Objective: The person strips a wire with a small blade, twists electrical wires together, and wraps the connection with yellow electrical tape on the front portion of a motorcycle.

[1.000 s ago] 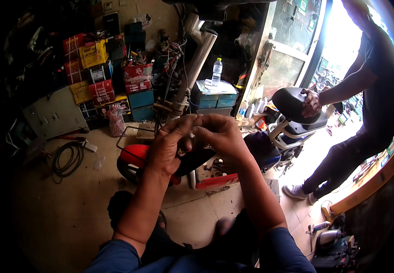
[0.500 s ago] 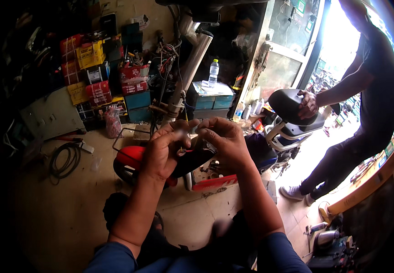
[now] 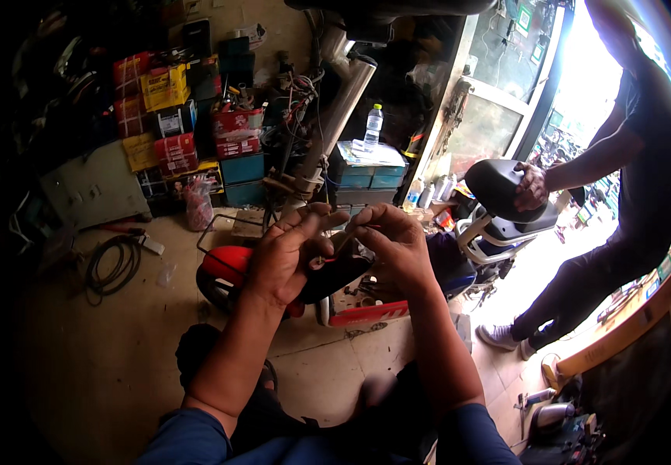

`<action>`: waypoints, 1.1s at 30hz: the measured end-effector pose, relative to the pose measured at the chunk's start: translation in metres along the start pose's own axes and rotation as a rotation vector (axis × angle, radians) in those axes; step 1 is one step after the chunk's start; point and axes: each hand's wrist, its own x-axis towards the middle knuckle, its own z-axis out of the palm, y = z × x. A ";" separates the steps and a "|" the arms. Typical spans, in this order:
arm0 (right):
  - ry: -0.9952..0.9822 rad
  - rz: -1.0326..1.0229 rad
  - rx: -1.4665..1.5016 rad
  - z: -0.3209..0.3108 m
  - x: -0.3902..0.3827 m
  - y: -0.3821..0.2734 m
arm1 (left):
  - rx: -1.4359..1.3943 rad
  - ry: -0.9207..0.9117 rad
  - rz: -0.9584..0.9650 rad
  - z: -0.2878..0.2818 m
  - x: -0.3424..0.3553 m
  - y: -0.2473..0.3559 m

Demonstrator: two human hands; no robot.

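Note:
Both my hands are raised close together in front of the stripped scooter frame, whose silver steering tube [image 3: 342, 108] slants up behind them. A thin cable [image 3: 323, 172] runs down from the handlebar area to my left hand [image 3: 285, 256], whose fingers are closed round its end. My right hand [image 3: 393, 240] pinches with thumb and forefinger beside the left fingertips; what it grips is too small to make out. Under the fingers lies a dark curved part [image 3: 339, 277], with a small reddish piece by the left palm. The scooter's red fender [image 3: 227, 265] shows beyond my left wrist.
A person [image 3: 645, 155] at the right rests a hand on a black scooter seat [image 3: 498, 190]. Boxes [image 3: 177, 155] are stacked at the back left, near a coiled black cable [image 3: 112, 267]. A water bottle [image 3: 373, 128] stands on a box. Tools [image 3: 541, 399] lie lower right.
The view has shifted slightly, so the background sits a little farther right and lower. My hands stay together, with the fingers slightly rearranged.

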 end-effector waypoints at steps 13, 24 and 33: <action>0.037 -0.014 -0.055 0.009 0.003 0.011 | 0.049 0.080 -0.023 0.007 -0.003 0.001; 0.077 -0.095 -0.323 0.018 0.006 0.011 | 0.103 0.044 0.034 0.001 -0.001 -0.003; 0.066 -0.078 -0.347 0.023 0.006 0.003 | 0.092 0.083 0.022 0.002 0.001 -0.002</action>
